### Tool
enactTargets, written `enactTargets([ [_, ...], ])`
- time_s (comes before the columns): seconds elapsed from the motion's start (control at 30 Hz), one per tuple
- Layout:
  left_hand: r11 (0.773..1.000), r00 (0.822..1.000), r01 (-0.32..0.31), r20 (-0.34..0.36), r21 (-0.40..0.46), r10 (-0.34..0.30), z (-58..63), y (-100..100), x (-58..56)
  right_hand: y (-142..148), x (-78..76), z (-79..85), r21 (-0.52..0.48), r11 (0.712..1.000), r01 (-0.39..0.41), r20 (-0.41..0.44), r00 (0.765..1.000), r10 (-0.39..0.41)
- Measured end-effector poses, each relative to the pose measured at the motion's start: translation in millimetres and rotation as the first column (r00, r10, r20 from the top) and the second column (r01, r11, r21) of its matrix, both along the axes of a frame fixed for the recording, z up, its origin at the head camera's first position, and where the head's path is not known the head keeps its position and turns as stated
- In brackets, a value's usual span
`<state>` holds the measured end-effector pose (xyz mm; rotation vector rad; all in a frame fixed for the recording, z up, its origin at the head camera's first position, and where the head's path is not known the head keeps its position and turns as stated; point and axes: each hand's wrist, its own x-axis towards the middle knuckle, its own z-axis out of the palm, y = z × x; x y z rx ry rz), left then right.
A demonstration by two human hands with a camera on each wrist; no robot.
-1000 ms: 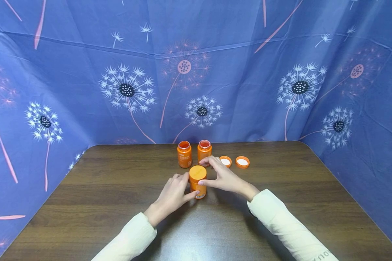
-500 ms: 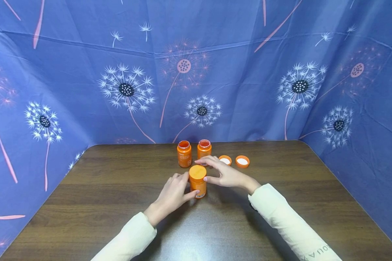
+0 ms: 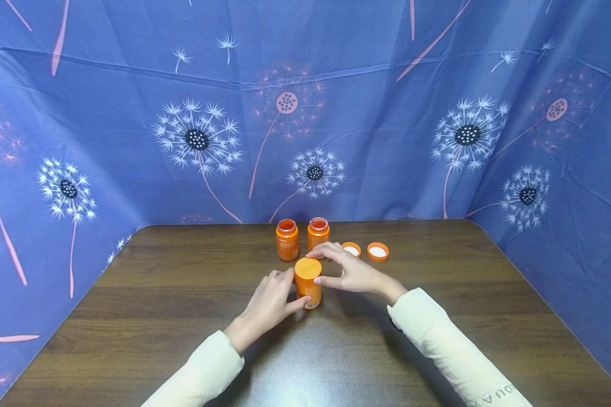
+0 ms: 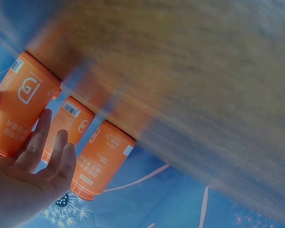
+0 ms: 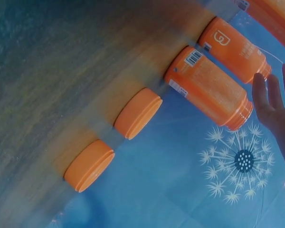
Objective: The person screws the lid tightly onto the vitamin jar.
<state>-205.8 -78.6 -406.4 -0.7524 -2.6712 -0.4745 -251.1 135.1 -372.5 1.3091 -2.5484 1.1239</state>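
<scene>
The left hand [image 3: 265,302] grips an orange cylindrical plastic bottle [image 3: 308,290]. The right hand [image 3: 353,272] pinches its round orange lid [image 3: 308,270].

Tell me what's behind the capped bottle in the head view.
An open left bottle and an open right bottle; the right hand partly covers the latter. The capped bottle hides some table behind it.

- One capped orange bottle [image 3: 308,289] stands in the grip.
- Two uncapped orange bottles [image 3: 288,247] stand beyond it, making three bottles.
- One lid [image 3: 308,269] sits on the gripped bottle.
- Two loose lids [image 3: 378,252] lie right of the grip, farther off.
- One left hand [image 3: 267,301] and one right hand [image 3: 352,272] form the grip.
- Two pale sleeves [image 3: 206,362] lead to it.
- One wooden table [image 3: 183,277] lies beneath.
</scene>
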Motion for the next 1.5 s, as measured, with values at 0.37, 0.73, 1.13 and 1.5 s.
enactTargets([
  [0.37,1.000,1.000,-0.004,-0.009,0.002,0.004,-1.3,0,-0.8,-8,5.0,-10.6,-0.061,0.989,0.134,0.039,0.991,-0.131],
  [0.73,1.000,1.000,-0.008,-0.003,0.004,0.009,-1.3,0,-0.5,-11,5.8,-15.0,-0.086,0.981,0.175,-0.013,0.984,-0.177],
  [1.13,1.000,1.000,-0.001,0.011,0.015,0.001,-1.2,0,-0.6,-1,4.5,-9.4,-0.030,0.998,0.064,0.042,0.997,-0.063],
  [1.5,1.000,1.000,-0.007,-0.002,0.003,0.007,-1.6,0,0.1,3,0.0,-5.3,-0.009,0.999,-0.049,0.015,0.999,0.049],
])
